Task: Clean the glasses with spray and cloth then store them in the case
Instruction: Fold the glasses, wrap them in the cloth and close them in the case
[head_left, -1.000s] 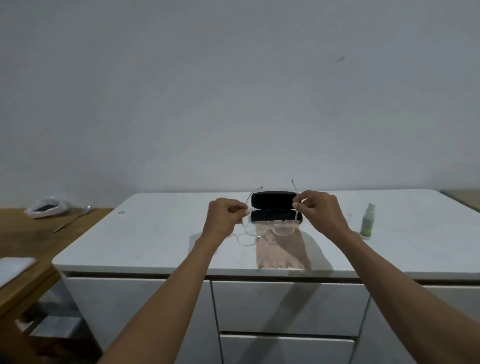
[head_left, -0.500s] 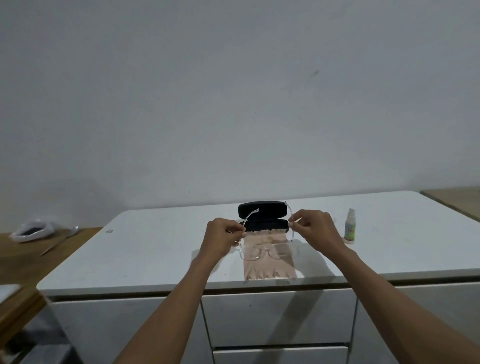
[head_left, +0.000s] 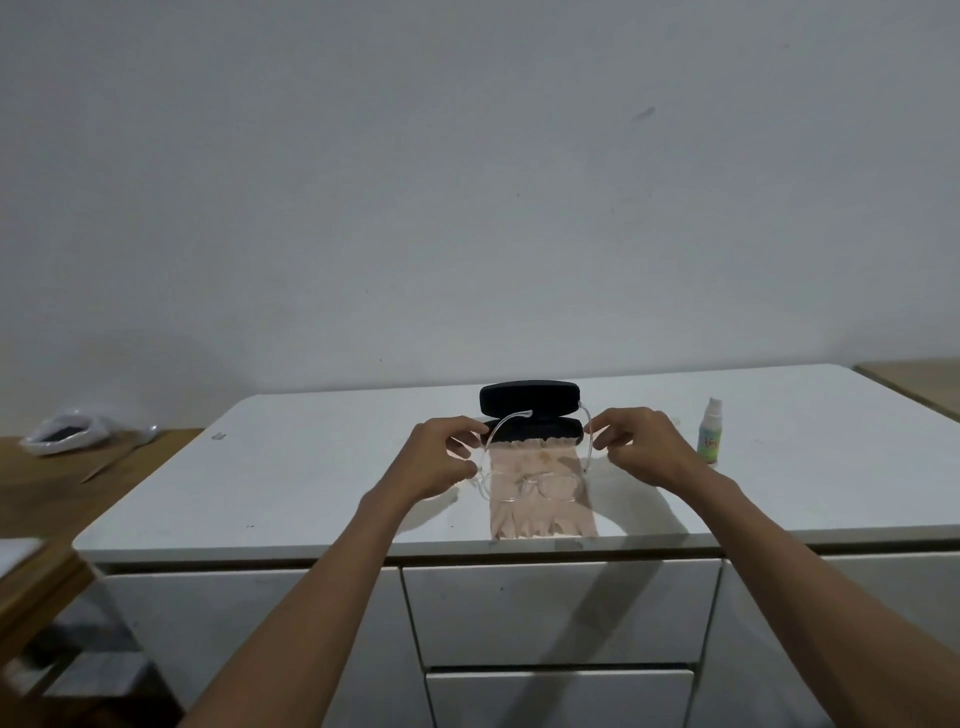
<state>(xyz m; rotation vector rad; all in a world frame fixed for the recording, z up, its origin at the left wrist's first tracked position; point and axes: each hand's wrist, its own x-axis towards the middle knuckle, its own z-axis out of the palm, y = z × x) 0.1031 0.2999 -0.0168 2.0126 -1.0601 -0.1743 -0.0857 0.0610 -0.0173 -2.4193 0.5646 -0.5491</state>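
While both arms reach forward over the white desk (head_left: 311, 467), the head view shows the left hand (head_left: 434, 462) and the right hand (head_left: 641, 449) each pinching one temple arm of the clear-framed glasses (head_left: 530, 486). The left hand's fingers are curled closed around the left temple near its hinge; the right hand's thumb and fingers are closed on the right temple, which stands nearly upright. The glasses sit low over the beige cloth (head_left: 543, 512), lenses toward the front edge of the desk and temples opened out toward the wall; whether the frame touches the cloth cannot be told. That cloth lies flat, running from the front edge of the desk back to the black case (head_left: 530, 410), whose lid stands open behind the lower half. A small spray bottle (head_left: 709, 434) with a white top stands upright to the right of the right hand, apart from it, nearer the desk's right side. White drawer fronts (head_left: 561, 608) fill the space under the desk's front edge. On a wooden surface (head_left: 67, 493) to the left lie a white bag (head_left: 62, 439) and a thin utensil (head_left: 104, 467), well apart from the task's things.
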